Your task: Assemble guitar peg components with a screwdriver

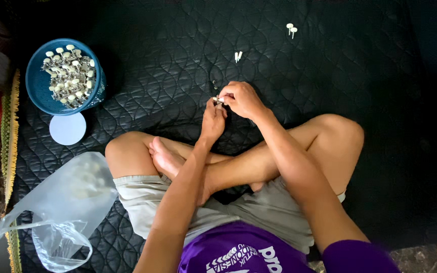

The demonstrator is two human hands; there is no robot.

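I see my left hand (212, 117) and right hand (241, 98) pinching one small metal part (219, 100) together, fingers pressed tight, above the black quilt (168, 65).

blue bowl (39, 83), black quilted mat (178, 50), purple shirt (238, 247)

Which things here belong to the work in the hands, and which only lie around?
In the work:
- left hand and right hand, pinching a small metal part
- blue bowl of similar white-knobbed parts
- loose white pieces on the black quilt

Lying about:
- clear plastic bag
- pale round lid
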